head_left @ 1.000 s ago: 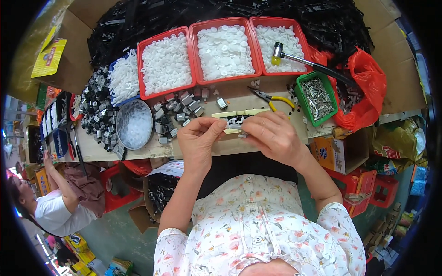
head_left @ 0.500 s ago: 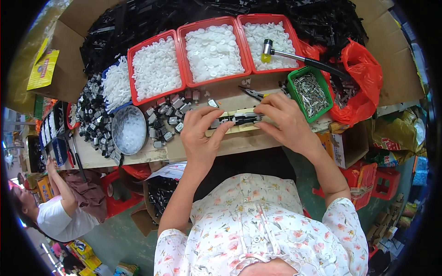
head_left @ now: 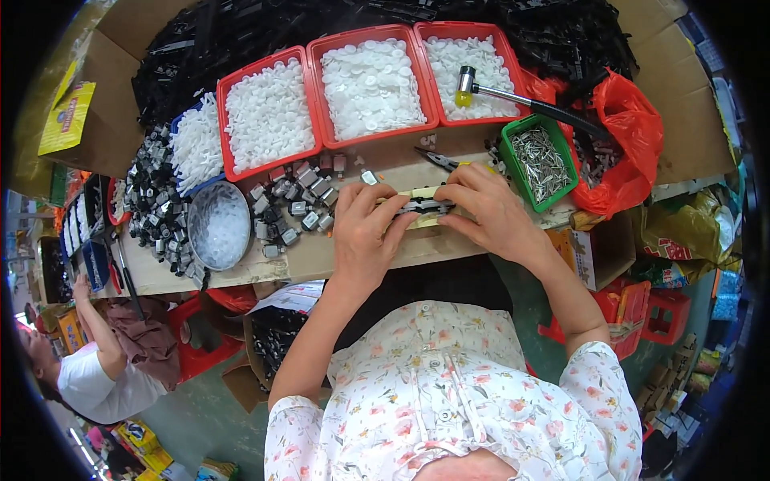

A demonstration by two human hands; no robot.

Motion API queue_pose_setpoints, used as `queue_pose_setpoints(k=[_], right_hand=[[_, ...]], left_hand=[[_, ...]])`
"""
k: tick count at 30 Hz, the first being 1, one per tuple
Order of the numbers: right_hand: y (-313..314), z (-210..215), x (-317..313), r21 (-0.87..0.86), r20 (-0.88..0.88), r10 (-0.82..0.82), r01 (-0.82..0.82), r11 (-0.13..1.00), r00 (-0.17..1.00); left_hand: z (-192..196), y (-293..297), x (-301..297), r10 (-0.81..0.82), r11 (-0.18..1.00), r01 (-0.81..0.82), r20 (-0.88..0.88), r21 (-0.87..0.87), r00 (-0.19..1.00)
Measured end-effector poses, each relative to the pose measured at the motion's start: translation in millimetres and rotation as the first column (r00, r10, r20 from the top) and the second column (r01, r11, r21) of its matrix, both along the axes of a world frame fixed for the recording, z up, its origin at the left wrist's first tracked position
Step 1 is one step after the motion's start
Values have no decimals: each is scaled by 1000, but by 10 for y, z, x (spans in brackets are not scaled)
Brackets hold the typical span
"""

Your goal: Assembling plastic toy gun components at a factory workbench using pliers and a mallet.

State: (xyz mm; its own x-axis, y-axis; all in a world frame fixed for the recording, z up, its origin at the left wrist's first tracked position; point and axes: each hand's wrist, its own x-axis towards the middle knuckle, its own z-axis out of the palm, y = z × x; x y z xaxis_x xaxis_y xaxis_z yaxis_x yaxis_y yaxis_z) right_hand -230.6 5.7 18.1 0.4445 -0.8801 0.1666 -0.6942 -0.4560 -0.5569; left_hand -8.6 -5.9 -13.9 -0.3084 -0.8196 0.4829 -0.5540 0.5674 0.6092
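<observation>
My left hand (head_left: 365,232) and my right hand (head_left: 496,212) pinch the two ends of a narrow black plastic part (head_left: 427,206) with pale and silvery bits along it. The part lies over a cream-coloured block (head_left: 425,193) near the table's front edge. Fingertips hide both its ends, and its exact kind does not show. Just beyond my right fingers rest pliers (head_left: 437,159), jaws pointing left and handles partly covered. Left of my left hand lies a loose heap of small metal-cased parts (head_left: 301,196), some with black ends.
Red trays (head_left: 318,100) of small white plastic pieces line the back. A hammer (head_left: 521,100) lies across the right one. A green basket (head_left: 573,174) of metal pins stands beside a red bag (head_left: 634,120). A metal bowl (head_left: 192,224) sits left. Another person (head_left: 100,365) works far left.
My left hand has shifted right, closer to my right hand, along the black part. My right hand has moved slightly left. The view has shifted a little.
</observation>
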Motion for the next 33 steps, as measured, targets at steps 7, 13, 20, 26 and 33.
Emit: queue_pose_setpoints(k=[7, 13, 20, 26, 33], right_hand=[[39, -125, -33, 22, 154, -76, 73, 997, 985], [104, -256, -47, 37, 244, -165, 161, 986, 956], [-98, -27, -191, -170, 137, -82, 105, 980, 987], [-1374, 433, -590, -586, 15, -305, 256, 769, 952], [-2477, 381, -901, -712, -177, -475, 221, 666, 862]], left_hand=[[-58, -18, -81, -26, 998, 28, 40, -48, 999], [-68, -7, -94, -35, 998, 37, 51, -51, 998], [-104, -4, -98, -30, 997, 34, 57, -72, 998], [-98, 0, -65, -6, 998, 9, 38, -65, 999], [15, -17, -44, -28, 1000, 27, -40, -15, 999]])
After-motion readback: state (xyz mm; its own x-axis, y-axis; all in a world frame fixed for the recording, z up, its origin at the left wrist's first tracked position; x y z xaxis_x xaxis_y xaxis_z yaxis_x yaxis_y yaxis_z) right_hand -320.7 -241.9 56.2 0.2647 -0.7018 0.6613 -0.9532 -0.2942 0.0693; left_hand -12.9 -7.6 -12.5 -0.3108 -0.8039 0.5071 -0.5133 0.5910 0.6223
